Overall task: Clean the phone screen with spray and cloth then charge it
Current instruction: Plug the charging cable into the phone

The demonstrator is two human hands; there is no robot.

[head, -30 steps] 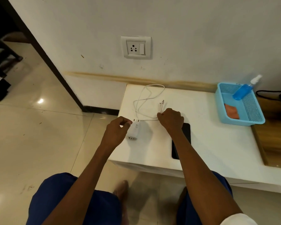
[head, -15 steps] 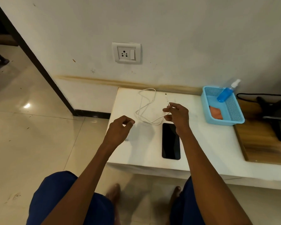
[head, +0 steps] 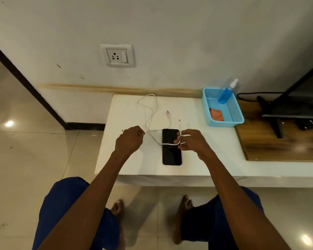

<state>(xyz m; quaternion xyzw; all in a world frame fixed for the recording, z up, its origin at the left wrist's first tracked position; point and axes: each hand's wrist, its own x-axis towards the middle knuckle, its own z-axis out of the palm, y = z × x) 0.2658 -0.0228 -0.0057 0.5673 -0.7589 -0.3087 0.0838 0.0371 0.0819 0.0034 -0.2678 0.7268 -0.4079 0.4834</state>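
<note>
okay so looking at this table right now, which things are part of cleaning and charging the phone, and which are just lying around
Part of the job: phone, white cable held by left hand and right hand, wall socket, spray bottle and orange cloth in the blue basket.

Lying about: screen on its stand, black cord.

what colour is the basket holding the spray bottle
Light blue: the perforated plastic basket, clearest in the head view.
</note>
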